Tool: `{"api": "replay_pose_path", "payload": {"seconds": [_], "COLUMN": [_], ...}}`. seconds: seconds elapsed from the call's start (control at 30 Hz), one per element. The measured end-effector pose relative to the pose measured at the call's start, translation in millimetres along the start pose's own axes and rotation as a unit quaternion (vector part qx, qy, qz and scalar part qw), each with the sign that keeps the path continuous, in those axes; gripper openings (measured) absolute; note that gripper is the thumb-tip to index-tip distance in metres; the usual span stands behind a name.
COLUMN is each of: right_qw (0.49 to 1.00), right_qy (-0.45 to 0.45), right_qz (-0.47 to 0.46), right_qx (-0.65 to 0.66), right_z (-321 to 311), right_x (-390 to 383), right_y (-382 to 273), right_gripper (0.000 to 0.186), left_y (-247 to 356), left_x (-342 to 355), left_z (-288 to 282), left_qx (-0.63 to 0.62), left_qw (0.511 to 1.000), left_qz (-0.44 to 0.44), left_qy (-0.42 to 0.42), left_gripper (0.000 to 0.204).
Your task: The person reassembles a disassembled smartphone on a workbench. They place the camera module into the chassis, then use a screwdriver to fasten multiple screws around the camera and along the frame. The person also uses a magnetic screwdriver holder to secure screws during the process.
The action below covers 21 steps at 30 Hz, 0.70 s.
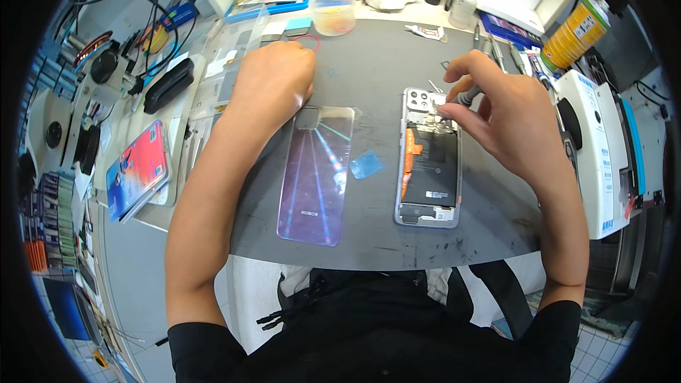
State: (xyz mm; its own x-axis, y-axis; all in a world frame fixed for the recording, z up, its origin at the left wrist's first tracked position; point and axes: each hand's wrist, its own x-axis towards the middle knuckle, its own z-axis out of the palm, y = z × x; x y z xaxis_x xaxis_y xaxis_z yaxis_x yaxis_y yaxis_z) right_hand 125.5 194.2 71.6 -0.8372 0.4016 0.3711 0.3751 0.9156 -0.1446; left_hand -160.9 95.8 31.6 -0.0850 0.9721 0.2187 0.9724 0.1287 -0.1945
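1. here i am at the upper end of an opened phone [430,159], my right hand [504,110] bent over it, thumb and fingers pinching what looks like a slim grey tool [465,95]; my own fingers hide its tip, so i can't tell whether it touches.

2. over to the left, my left hand [273,74] curls into a loose fist above the top of the back cover [312,191]; the fingers are tucked out of sight, and i can't tell whether they hold anything.

3. step in hand, as i judge it: fine tool work on the phone's inner parts, close beside the camera cluster [420,99], which sits just left of my right-hand pinch.

4. the next move, i'd say, calls for a light, steady tip and a wrist kept clear of the bare parts.

5. materials! below that pinch lies a matt black, flat-sided battery [441,170], with a wrinkled orange strip [409,159] down its left side, all inside a pale, round-cornered frame.

6. left of the phone, well apart from it, the cover gleams glossy lilac, streaked with rainbow light; between them rests a small, shiny blue film [366,164].

7. everything lies on a smooth, scuffed grey mat [383,245], a clear round tub [333,18] beyond my left fist.
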Motion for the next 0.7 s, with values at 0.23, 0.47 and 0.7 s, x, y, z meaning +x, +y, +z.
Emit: {"api": "replay_pose_path", "payload": {"seconds": [0.23, 0.47, 0.7], "right_qw": [0.995, 0.996, 0.991], "right_qy": [0.052, 0.033, 0.009], "right_qz": [-0.054, -0.029, -0.030], "right_qx": [0.069, 0.076, 0.131], "right_z": [6.0, 5.9, 3.9], "right_x": [1.6, 1.5, -0.2], "right_y": [6.4, 7.4, 9.9], "right_gripper": [0.032, 0.030, 0.036], "left_y": [9.6, 22.1, 29.2], "left_x": [3.0, 1.0, -0.5], "left_z": [-7.6, -22.3, -27.1], "left_qx": [-0.139, -0.172, -0.309], "left_qw": [0.984, 0.982, 0.949], "left_qz": [-0.037, -0.007, 0.014], "left_qy": [0.105, 0.075, 0.058], "left_gripper": [0.017, 0.019, 0.020]}}
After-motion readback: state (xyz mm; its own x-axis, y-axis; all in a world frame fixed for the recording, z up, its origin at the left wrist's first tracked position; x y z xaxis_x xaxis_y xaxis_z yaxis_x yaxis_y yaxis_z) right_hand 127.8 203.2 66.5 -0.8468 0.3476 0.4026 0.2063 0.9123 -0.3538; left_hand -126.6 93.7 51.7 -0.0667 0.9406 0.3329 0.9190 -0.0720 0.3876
